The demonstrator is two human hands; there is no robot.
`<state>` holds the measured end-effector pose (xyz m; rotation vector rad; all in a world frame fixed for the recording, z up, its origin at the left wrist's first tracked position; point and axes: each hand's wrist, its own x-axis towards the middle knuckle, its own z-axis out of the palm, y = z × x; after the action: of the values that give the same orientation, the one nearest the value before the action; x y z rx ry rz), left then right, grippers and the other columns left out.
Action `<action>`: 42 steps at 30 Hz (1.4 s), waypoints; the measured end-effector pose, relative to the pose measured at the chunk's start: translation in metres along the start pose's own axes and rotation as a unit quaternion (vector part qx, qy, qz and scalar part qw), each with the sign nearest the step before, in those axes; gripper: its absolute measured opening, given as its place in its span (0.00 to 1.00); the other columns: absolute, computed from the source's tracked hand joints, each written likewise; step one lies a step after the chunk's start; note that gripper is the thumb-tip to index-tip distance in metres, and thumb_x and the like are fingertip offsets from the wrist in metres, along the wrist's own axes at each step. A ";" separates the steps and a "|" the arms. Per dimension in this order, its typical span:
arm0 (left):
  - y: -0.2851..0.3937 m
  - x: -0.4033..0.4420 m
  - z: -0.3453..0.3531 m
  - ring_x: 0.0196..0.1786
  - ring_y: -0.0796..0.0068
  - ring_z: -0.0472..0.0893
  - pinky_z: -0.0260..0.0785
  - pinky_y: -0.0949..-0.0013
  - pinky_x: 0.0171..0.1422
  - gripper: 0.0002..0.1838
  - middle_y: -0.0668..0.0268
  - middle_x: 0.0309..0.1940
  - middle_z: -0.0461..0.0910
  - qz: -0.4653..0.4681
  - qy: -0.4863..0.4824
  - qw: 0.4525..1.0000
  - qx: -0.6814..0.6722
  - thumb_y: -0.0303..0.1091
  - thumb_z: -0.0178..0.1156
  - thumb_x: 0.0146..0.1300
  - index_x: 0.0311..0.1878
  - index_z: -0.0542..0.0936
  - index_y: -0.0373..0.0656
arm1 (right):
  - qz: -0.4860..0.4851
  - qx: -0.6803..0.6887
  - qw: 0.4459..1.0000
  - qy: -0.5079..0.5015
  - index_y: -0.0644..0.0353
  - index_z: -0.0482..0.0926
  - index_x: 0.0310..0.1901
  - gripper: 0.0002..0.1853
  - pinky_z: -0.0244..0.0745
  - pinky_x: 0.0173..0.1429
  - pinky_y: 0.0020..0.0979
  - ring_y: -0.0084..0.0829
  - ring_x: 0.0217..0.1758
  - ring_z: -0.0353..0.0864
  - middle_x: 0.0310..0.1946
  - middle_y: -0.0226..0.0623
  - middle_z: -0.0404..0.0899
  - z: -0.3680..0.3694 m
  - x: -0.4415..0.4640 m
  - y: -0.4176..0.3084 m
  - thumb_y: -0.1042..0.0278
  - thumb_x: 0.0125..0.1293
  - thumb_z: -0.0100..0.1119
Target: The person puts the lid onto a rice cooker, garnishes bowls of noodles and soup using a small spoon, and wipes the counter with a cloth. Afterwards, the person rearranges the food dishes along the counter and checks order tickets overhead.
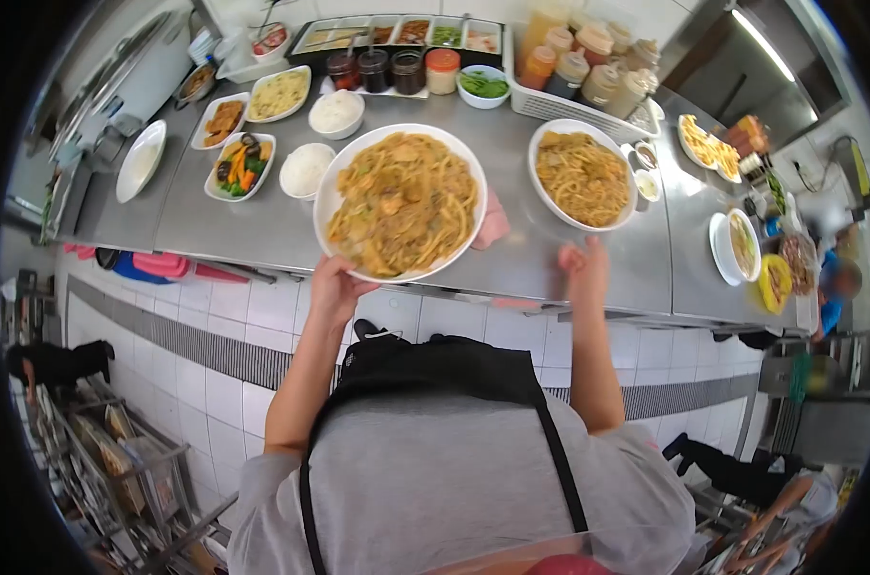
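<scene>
My left hand (339,288) grips the near left rim of a large white bowl of noodles (403,203), which is held up over the counter's front edge. My right hand (584,266) holds nothing visible; its fingers are raised and partly blurred, just below a second white bowl of noodles (583,176) on the counter. A pink cloth (492,222) lies beside the large bowl, partly hidden by it. Two bowls of white rice (336,113) stand to the left of the large bowl.
Plates of food (279,94) and an empty white dish (142,161) stand at left on the steel counter (512,265). Behind are jars (406,72), a topping tray and a basket of bottles (588,72). At right is a soup bowl (743,243). Other people (742,474) are lower right and left.
</scene>
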<state>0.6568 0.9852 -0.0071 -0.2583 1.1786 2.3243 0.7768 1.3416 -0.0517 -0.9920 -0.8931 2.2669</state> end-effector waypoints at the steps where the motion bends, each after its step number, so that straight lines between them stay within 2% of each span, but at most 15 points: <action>1: 0.000 0.008 0.006 0.35 0.59 0.80 0.79 0.62 0.28 0.27 0.52 0.43 0.73 0.011 -0.013 1.000 0.018 0.24 0.45 0.47 0.55 0.59 0.38 | -0.029 -0.184 0.982 -0.044 0.60 0.65 0.50 0.18 0.74 0.43 0.34 0.41 0.41 0.77 0.41 0.49 0.73 0.005 -0.013 0.016 0.61 0.61 0.50; 2: 0.001 0.018 0.012 0.35 0.59 0.80 0.79 0.62 0.28 0.27 0.52 0.43 0.73 0.017 -0.005 1.000 0.016 0.24 0.45 0.47 0.55 0.59 0.38 | -0.060 -0.361 0.927 -0.085 0.61 0.68 0.48 0.17 0.72 0.47 0.37 0.42 0.43 0.76 0.42 0.50 0.73 0.014 -0.023 0.031 0.62 0.60 0.51; 4: -0.003 0.031 0.016 0.34 0.60 0.80 0.79 0.62 0.29 0.26 0.52 0.41 0.74 0.023 0.001 0.999 0.028 0.23 0.46 0.46 0.53 0.59 0.40 | -0.490 -0.554 0.639 -0.211 0.63 0.72 0.43 0.15 0.69 0.48 0.42 0.43 0.45 0.73 0.43 0.48 0.72 0.065 -0.036 0.051 0.64 0.56 0.53; 5: -0.005 0.036 0.019 0.34 0.60 0.80 0.79 0.62 0.29 0.26 0.52 0.41 0.74 0.027 0.009 0.999 0.024 0.23 0.46 0.46 0.53 0.59 0.40 | -0.489 -0.553 0.638 -0.220 0.63 0.72 0.43 0.15 0.69 0.48 0.42 0.43 0.45 0.73 0.43 0.48 0.72 0.079 -0.036 0.061 0.64 0.56 0.53; 7: -0.004 0.047 0.026 0.32 0.61 0.81 0.78 0.61 0.30 0.24 0.53 0.39 0.75 0.031 0.004 0.998 0.060 0.23 0.46 0.45 0.51 0.60 0.41 | -0.600 -0.631 0.428 -0.242 0.64 0.72 0.43 0.17 0.66 0.48 0.43 0.45 0.45 0.70 0.41 0.44 0.72 0.101 -0.035 0.071 0.67 0.51 0.55; 13: -0.022 0.080 0.037 0.29 0.60 0.81 0.78 0.59 0.29 0.24 0.54 0.34 0.76 -0.001 0.012 0.998 0.056 0.23 0.45 0.46 0.50 0.60 0.45 | -0.403 -0.710 0.461 -0.347 0.63 0.72 0.42 0.15 0.65 0.46 0.42 0.45 0.43 0.69 0.37 0.43 0.73 0.041 -0.077 0.062 0.67 0.52 0.55; 16: -0.037 0.095 0.037 0.32 0.61 0.81 0.77 0.61 0.31 0.26 0.54 0.40 0.75 -0.023 -0.003 0.997 0.067 0.24 0.45 0.47 0.53 0.58 0.47 | -0.365 -0.605 0.562 -0.429 0.63 0.72 0.40 0.12 0.68 0.41 0.37 0.39 0.39 0.73 0.34 0.44 0.73 0.056 -0.107 0.048 0.69 0.54 0.54; 18: -0.049 0.100 0.039 0.36 0.62 0.80 0.78 0.61 0.33 0.28 0.54 0.43 0.74 -0.015 -0.046 0.998 0.037 0.25 0.45 0.48 0.56 0.57 0.49 | -0.066 -0.569 0.709 -0.411 0.65 0.72 0.41 0.11 0.69 0.36 0.31 0.34 0.33 0.76 0.31 0.41 0.74 0.087 -0.128 0.035 0.71 0.56 0.52; 20: -0.043 0.093 0.037 0.42 0.61 0.78 0.76 0.57 0.39 0.29 0.55 0.47 0.72 -0.012 -0.075 0.996 0.046 0.29 0.48 0.53 0.60 0.54 0.50 | -0.114 -0.512 0.732 -0.436 0.65 0.72 0.42 0.11 0.69 0.35 0.29 0.32 0.31 0.76 0.30 0.40 0.75 0.102 -0.115 0.052 0.71 0.57 0.52; 22: -0.027 0.081 0.025 0.45 0.62 0.77 0.72 0.57 0.47 0.29 0.55 0.49 0.70 -0.256 -0.196 0.942 -0.096 0.34 0.51 0.57 0.62 0.54 0.50 | -0.155 -0.453 0.746 -0.463 0.65 0.72 0.42 0.11 0.69 0.33 0.27 0.30 0.29 0.76 0.29 0.39 0.75 0.129 -0.103 0.054 0.71 0.57 0.51; 24: 0.002 0.041 0.029 0.45 0.64 0.76 0.69 0.61 0.52 0.28 0.53 0.50 0.69 -0.200 -0.206 0.949 -0.130 0.37 0.52 0.59 0.63 0.56 0.49 | -0.147 -0.440 0.732 -0.499 0.63 0.73 0.41 0.11 0.69 0.35 0.26 0.30 0.29 0.75 0.29 0.38 0.76 0.169 -0.095 0.048 0.71 0.57 0.52; 27: 0.016 0.031 0.005 0.42 0.70 0.77 0.71 0.68 0.44 0.19 0.55 0.45 0.74 -0.033 -0.137 0.986 0.085 0.34 0.52 0.59 0.53 0.68 0.42 | -0.318 -0.511 0.571 -0.558 0.61 0.77 0.35 0.08 0.71 0.38 0.28 0.29 0.32 0.77 0.29 0.37 0.78 0.232 -0.029 0.024 0.70 0.53 0.57; 30: 0.030 0.041 -0.007 0.38 0.69 0.78 0.71 0.68 0.39 0.11 0.57 0.40 0.76 0.166 -0.093 0.862 0.469 0.32 0.54 0.54 0.41 0.77 0.45 | -0.422 -0.587 0.594 -0.352 0.60 0.78 0.32 0.07 0.71 0.39 0.31 0.35 0.34 0.78 0.30 0.41 0.78 0.328 0.064 -0.017 0.68 0.52 0.57; 32: 0.039 0.050 0.007 0.33 0.67 0.77 0.70 0.69 0.35 0.09 0.60 0.32 0.76 0.284 -0.011 0.661 0.694 0.32 0.57 0.47 0.34 0.79 0.46 | -0.581 -0.636 0.429 -0.271 0.58 0.79 0.33 0.10 0.70 0.44 0.38 0.44 0.34 0.74 0.29 0.44 0.76 0.377 0.150 -0.035 0.64 0.56 0.50; 42: 0.023 0.113 -0.031 0.50 0.66 0.68 0.58 0.61 0.53 0.12 0.66 0.43 0.71 0.377 -0.143 0.614 0.678 0.41 0.56 0.49 0.37 0.76 0.49 | -0.393 -0.901 0.120 -0.136 0.41 0.77 0.44 0.14 0.62 0.55 0.40 0.36 0.57 0.60 0.47 0.36 0.66 0.442 0.289 -0.002 0.64 0.59 0.45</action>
<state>0.5469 0.9906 -0.0539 1.2985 2.7290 1.1043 0.2599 1.3733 0.0506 -0.0936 -3.0738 -0.7791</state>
